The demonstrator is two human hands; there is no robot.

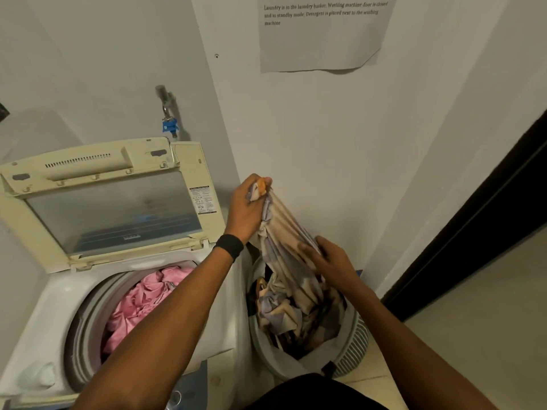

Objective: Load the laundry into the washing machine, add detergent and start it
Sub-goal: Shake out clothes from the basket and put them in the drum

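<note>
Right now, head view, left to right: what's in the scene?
Pink laundry in the drum → left hand gripping the patterned cloth → right hand holding it lower down → dark door frame. Laundry basket left out: it spans both hands.

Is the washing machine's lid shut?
No, the lid stands tilted up and back, leaving the drum open with pink cloth lying inside.
</note>
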